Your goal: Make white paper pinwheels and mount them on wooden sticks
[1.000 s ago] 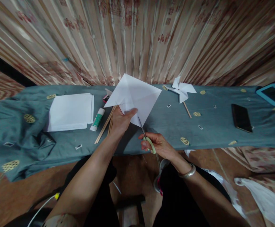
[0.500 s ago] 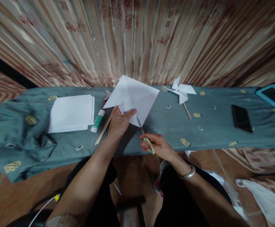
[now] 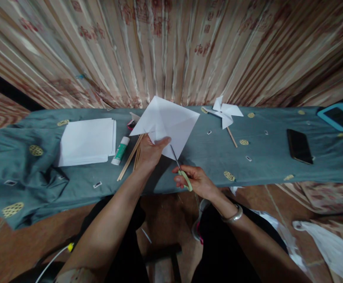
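My left hand [image 3: 151,151] pinches the near corner of a creased white paper square [image 3: 168,124] and holds it up over the table. My right hand [image 3: 195,181] grips scissors [image 3: 180,168] with pale green handles. Their thin blades point up into the paper's lower corner, just right of my left thumb. Both hands hover above the near edge of the table covered in grey-green cloth [image 3: 212,157].
A stack of white paper [image 3: 85,141], a glue stick [image 3: 120,150] and several wooden sticks [image 3: 130,157] lie left of my hands. A finished paper pinwheel [image 3: 224,114] on a stick lies to the right. Further right are a black phone [image 3: 299,146] and a teal-cased tablet [image 3: 339,116]. A curtain hangs behind.
The hands, paper and scissors have barely moved; the blades sit slightly further into the paper's corner. The view has shifted a little.
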